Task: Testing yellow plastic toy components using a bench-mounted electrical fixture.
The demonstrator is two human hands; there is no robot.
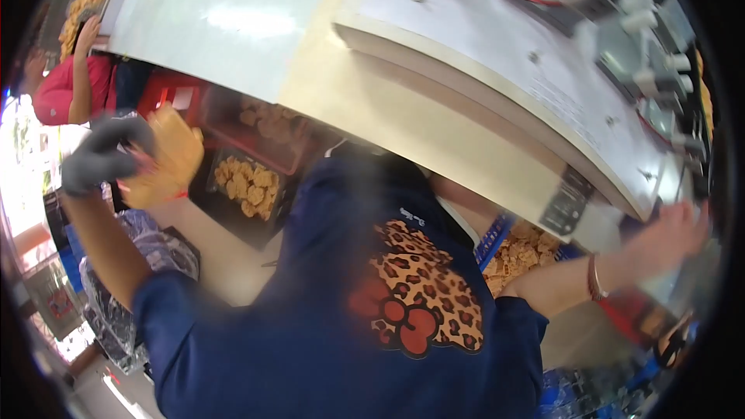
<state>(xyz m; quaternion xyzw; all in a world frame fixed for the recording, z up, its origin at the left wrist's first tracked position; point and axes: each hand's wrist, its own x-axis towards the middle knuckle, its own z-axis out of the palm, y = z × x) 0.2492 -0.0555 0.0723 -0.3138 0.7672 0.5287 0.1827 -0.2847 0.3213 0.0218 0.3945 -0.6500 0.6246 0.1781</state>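
My left hand [109, 154], in a dark grey glove, is raised at the left with its fingers curled. Against those fingers is a blurred yellow-orange thing [167, 157] with red at its lower edge; its exact kind is smeared by motion. My bare right hand [667, 242] reaches out to the far right, past the end of the white-topped bench [466, 39]. Its fingers are too smeared to read. A bracelet [595, 279] circles that wrist.
Below the table [233, 0] stand a black tray of tan chip-like pieces [248, 186] and a red crate [182, 97]. A blue crate [494, 239] of similar pieces is under the right arm. Grey machine parts [636, 54] line the far right. Another person's red sleeve [58, 93] shows far left.
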